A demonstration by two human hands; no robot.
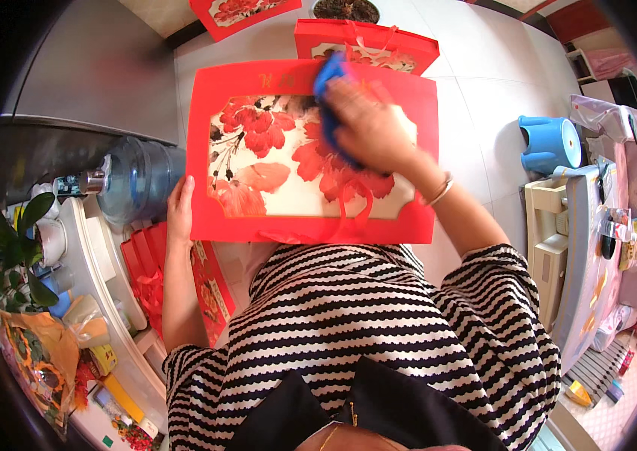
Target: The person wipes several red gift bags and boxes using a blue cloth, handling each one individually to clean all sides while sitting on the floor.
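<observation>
A flat red gift box point(312, 228) with a printed panel of red flowers and a ribbon handle is held up before my body. My left hand point(181, 209) grips its left edge, the fingers hidden behind it. A blue cloth point(330, 121) lies under my right hand point(366, 127), pressed against the upper right part of the box's face. The right hand is blurred, and a bangle circles its wrist. Just beyond the box, a second red gift box point(366, 36) with a ribbon handle stands on the tiled floor.
Another red box point(245, 14) and a plant pot point(345, 10) are at the top. A large water bottle point(141, 180), a cluttered shelf unit point(84, 253) and red bags point(146, 265) are at left. At right are a blue stool point(551, 144) and a cloth-covered table point(583, 248).
</observation>
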